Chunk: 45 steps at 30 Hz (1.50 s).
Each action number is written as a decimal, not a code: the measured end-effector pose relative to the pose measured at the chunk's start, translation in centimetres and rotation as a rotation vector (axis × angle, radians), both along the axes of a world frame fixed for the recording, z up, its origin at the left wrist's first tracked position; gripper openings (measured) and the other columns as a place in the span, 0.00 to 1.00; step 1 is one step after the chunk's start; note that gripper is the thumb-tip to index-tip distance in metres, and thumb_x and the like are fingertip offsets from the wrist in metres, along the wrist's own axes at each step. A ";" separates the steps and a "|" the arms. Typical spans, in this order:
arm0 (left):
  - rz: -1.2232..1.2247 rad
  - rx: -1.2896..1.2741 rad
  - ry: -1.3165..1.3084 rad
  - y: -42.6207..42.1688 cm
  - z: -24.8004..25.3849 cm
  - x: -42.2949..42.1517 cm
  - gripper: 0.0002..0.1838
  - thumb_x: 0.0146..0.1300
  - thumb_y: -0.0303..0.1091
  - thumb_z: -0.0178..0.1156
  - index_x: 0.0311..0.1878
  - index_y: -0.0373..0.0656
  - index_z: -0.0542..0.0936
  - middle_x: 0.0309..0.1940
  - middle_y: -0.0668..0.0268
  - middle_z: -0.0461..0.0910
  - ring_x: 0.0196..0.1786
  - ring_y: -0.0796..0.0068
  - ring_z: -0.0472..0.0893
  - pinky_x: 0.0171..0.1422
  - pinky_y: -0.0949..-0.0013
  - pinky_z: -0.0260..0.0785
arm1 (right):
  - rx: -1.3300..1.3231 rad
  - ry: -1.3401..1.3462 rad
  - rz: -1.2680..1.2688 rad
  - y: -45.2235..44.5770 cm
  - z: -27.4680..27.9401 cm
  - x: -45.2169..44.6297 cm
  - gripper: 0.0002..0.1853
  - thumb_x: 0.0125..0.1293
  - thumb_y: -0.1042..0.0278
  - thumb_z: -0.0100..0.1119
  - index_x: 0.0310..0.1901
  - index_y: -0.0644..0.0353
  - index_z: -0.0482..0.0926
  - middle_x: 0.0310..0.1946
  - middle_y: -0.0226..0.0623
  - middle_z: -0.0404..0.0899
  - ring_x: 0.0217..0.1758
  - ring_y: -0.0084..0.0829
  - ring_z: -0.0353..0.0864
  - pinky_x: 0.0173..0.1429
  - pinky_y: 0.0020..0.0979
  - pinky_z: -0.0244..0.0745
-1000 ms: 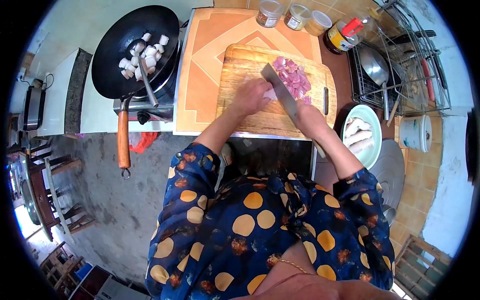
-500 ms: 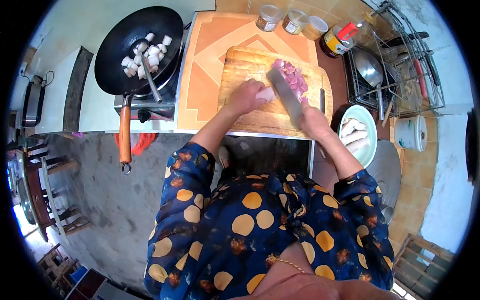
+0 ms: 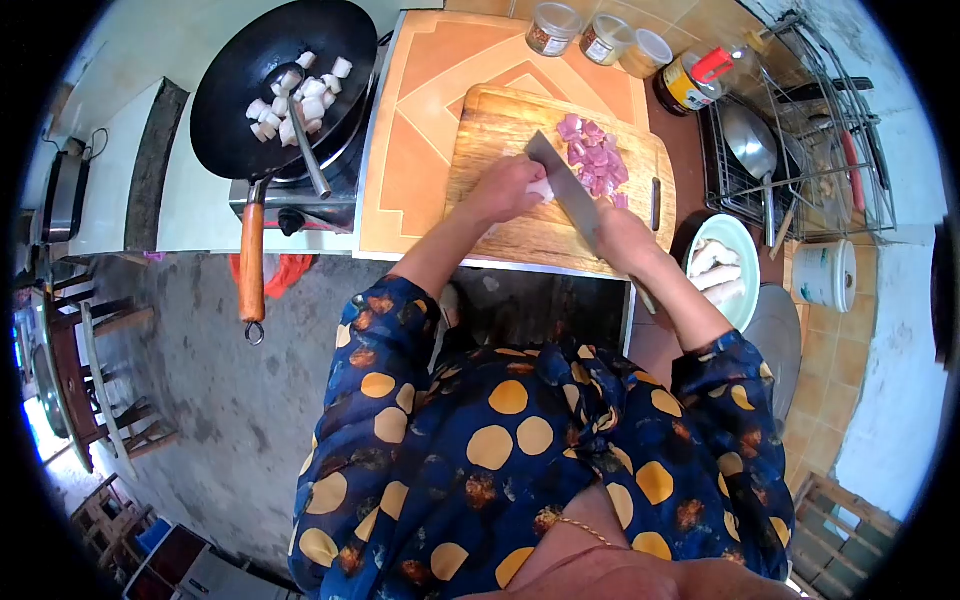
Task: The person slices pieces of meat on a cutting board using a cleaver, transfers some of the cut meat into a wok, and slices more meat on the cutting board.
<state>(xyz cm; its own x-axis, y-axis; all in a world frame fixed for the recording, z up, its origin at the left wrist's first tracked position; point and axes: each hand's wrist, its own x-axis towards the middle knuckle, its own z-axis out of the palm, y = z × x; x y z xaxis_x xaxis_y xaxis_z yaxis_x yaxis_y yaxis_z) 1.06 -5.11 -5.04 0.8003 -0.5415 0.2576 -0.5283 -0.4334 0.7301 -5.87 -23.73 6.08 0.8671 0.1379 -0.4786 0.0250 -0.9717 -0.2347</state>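
Note:
My left hand (image 3: 508, 188) is closed on a pale piece of meat (image 3: 541, 190) on the wooden cutting board (image 3: 490, 130). Only the end of that piece shows past my fingers. In my right hand (image 3: 624, 240) is a cleaver (image 3: 566, 190), gripped by its handle, its broad blade slanting up and left beside the meat. I cannot tell whether the blade touches the piece. Pink cut meat (image 3: 597, 160) lies in a heap on the board, on the far side of the blade.
Left of the board, a black wok (image 3: 235, 110) holds white chunks and a ladle (image 3: 312, 165) on a stove. A pale green bowl (image 3: 745, 310) with pale meat strips stands at right, near a wire rack (image 3: 880, 190). Jars (image 3: 607, 42) and a red-capped bottle (image 3: 690, 85) line the back.
The cleaver has shifted left, closer to my left hand, and the heap of cut meat is now apart from the blade. The whole view has shifted slightly.

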 end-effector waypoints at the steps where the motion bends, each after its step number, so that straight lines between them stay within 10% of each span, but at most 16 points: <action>1: 0.000 0.028 0.063 -0.1 0.2 0.0 0.17 0.46 0.34 0.62 0.41 0.40 0.76 0.37 0.56 0.76 0.42 0.57 0.76 0.48 0.61 0.68 | 0.009 -0.020 -0.011 0.5 -1.3 0.8 0.13 0.57 0.73 0.52 0.42 0.69 0.69 0.37 0.59 0.77 0.44 0.53 0.77 0.49 0.46 0.71; 45: 0.004 -0.109 0.120 2.7 -0.3 -1.1 0.19 0.45 0.34 0.67 0.43 0.42 0.77 0.36 0.60 0.76 0.41 0.65 0.77 0.46 0.65 0.70 | 0.003 -0.034 -0.065 0.8 0.5 -1.1 0.16 0.59 0.70 0.48 0.47 0.69 0.70 0.39 0.61 0.76 0.45 0.54 0.77 0.50 0.46 0.70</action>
